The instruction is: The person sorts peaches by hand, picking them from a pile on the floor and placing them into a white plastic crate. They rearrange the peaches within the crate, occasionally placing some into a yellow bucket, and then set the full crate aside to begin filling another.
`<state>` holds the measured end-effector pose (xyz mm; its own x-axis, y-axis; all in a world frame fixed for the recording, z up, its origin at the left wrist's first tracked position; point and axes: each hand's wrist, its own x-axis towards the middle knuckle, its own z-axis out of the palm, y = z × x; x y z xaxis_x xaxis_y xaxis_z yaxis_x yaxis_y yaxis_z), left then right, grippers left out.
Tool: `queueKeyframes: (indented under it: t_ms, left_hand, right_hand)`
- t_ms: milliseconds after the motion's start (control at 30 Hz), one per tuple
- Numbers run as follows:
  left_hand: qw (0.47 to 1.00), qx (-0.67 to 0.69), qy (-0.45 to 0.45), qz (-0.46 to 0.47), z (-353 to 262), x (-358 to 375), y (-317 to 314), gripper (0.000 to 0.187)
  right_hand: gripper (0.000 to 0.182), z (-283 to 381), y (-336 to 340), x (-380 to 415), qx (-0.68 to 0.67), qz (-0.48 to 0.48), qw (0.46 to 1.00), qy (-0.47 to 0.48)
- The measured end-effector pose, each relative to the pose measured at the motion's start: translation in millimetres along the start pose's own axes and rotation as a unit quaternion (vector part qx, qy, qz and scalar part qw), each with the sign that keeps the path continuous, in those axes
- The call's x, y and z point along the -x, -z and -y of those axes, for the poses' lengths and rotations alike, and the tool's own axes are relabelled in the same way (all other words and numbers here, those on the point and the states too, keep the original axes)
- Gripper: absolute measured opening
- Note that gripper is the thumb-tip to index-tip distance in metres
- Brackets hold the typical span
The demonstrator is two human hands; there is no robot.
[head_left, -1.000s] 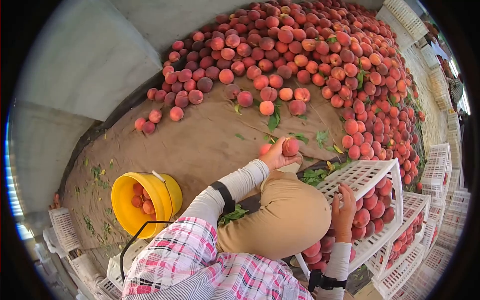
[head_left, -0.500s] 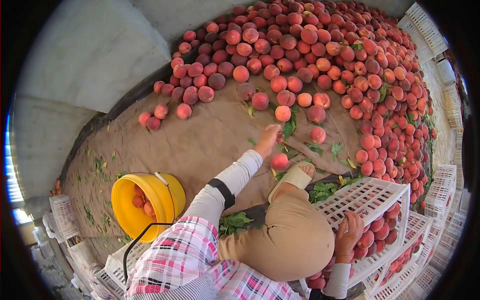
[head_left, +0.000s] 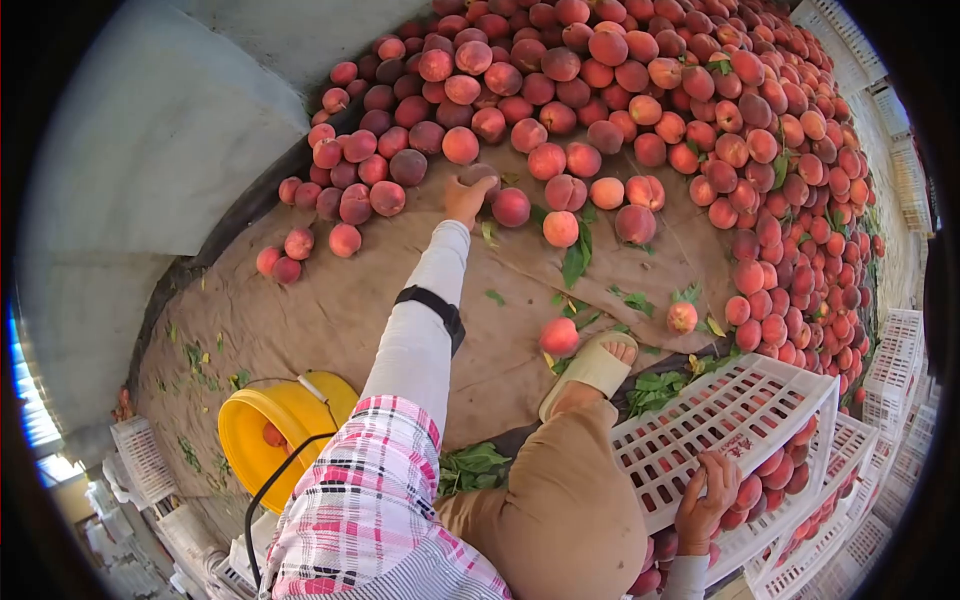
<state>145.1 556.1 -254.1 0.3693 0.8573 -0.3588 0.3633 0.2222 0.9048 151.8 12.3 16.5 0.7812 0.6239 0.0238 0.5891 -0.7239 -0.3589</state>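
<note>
My left hand (head_left: 465,202) stretches forward over the brown ground cloth (head_left: 380,310), its fingers curled round a dark red peach (head_left: 481,177) at the near edge of the pile. Just right of it lies another red peach (head_left: 511,207). My right hand (head_left: 706,502) grips the edge of a white slatted plastic crate (head_left: 735,445), which is tipped on its side with peaches showing through its open side. Part of the left fingers is hidden behind the hand.
A large heap of peaches (head_left: 600,75) spreads across the back and right. A yellow bucket (head_left: 240,425) with peaches inside leans at the left. Loose peaches (head_left: 559,337) and leaves (head_left: 470,468) lie near my sandal (head_left: 592,375). White crates (head_left: 893,375) line the right side.
My left hand has moved forward and left from the middle of the cloth onto the dark peach. One loose peach has rolled right and towards me. My right hand stays on the crate.
</note>
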Motion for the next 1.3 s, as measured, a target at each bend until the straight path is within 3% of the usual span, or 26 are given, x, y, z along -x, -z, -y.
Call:
queueKeyframes:
  t_ms: [33, 100, 133, 200, 333, 400, 433, 500, 533, 600, 733, 833, 900, 933, 1000, 1067, 1100, 1133, 1200, 1233, 1300]
  left_hand:
    - [1.000, -0.003, -0.002, 0.004, -12, 12, 1, 0.073]
    - [0.978, 0.182, -0.035, 0.096, -33, 48, 7, 0.073]
    - [0.978, 0.179, -0.036, 0.099, -42, 63, 11, 0.073]
    - [0.890, 0.343, -0.031, 0.298, -56, 92, 22, 0.076]
    - [0.827, 0.419, -0.028, 0.373, -80, 143, 24, 0.079]
    - [0.723, 0.534, 0.032, 0.436, -88, 158, 20, 0.078]
    - [0.722, 0.533, 0.031, 0.439, -91, 163, 17, 0.078]
    - [0.645, 0.613, 0.117, 0.441, -95, 172, 12, 0.072]
    - [0.646, 0.611, 0.118, 0.442, -93, 170, 9, 0.072]
    - [0.546, 0.638, 0.178, 0.514, -91, 166, 2, 0.067]
    - [0.568, 0.619, 0.200, 0.505, -98, 180, -10, 0.064]
    - [0.576, 0.593, 0.185, 0.531, -95, 190, -17, 0.072]
    - [0.661, 0.524, 0.203, 0.497, -94, 198, -23, 0.065]
    - [0.655, 0.522, 0.207, 0.505, -91, 206, -30, 0.065]
    - [0.769, 0.374, 0.193, 0.481, -87, 227, -36, 0.061]
    - [0.759, 0.335, 0.236, 0.505, -90, 254, -44, 0.062]
    - [0.756, 0.330, 0.238, 0.512, -92, 266, -52, 0.062]
    - [0.751, 0.284, 0.225, 0.552, -95, 276, -61, 0.065]
    - [0.742, 0.234, 0.209, 0.593, -105, 298, -75, 0.067]
    - [0.738, 0.195, 0.198, 0.614, -113, 310, -81, 0.069]
    - [0.733, 0.152, 0.182, 0.638, -126, 332, -93, 0.071]
  right_hand:
    - [0.018, 0, 0, -1, -0.001, -0.002, 1.000, 0.003]
    - [0.017, -3, -3, -1, -0.005, -0.013, 1.000, 0.014]
    - [0.017, -4, -3, 0, -0.006, -0.015, 1.000, 0.011]
    - [0.018, -4, -4, 0, -0.010, -0.023, 1.000, 0.011]
    - [0.017, -4, -3, 0, -0.013, -0.030, 0.999, 0.015]
    - [0.017, -4, -4, 0, -0.015, -0.041, 0.999, 0.020]
    - [0.016, -5, -5, 0, -0.018, -0.049, 0.998, 0.024]
    - [0.016, -5, -6, -1, -0.022, -0.057, 0.998, 0.025]
    - [0.015, -5, -6, -1, -0.027, -0.061, 0.997, 0.028]
    - [0.015, -3, -4, -1, -0.025, -0.061, 0.997, 0.026]
    - [0.015, -6, -6, -2, -0.023, -0.075, 0.996, 0.037]
    - [0.015, -6, -5, -2, -0.041, -0.069, 0.996, 0.029]
    - [0.015, -4, -2, -3, -0.036, -0.072, 0.997, 0.021]
    - [0.015, -3, -2, -3, -0.042, -0.072, 0.996, 0.027]
    - [0.016, -6, -4, -2, -0.041, -0.084, 0.995, 0.021]
    - [0.015, -4, -3, -3, -0.046, -0.080, 0.995, 0.022]
    - [0.026, -5, -1, -2, -0.026, -0.065, 0.997, 0.031]
    - [0.026, -3, 0, -3, -0.024, -0.070, 0.997, 0.024]
    - [0.050, 11, 1, -8, -0.199, -0.032, 0.974, -0.099]
    - [0.050, 17, 0, -12, -0.199, -0.038, 0.974, -0.102]
    - [0.072, 29, -4, -24, -0.324, -0.043, 0.936, -0.134]
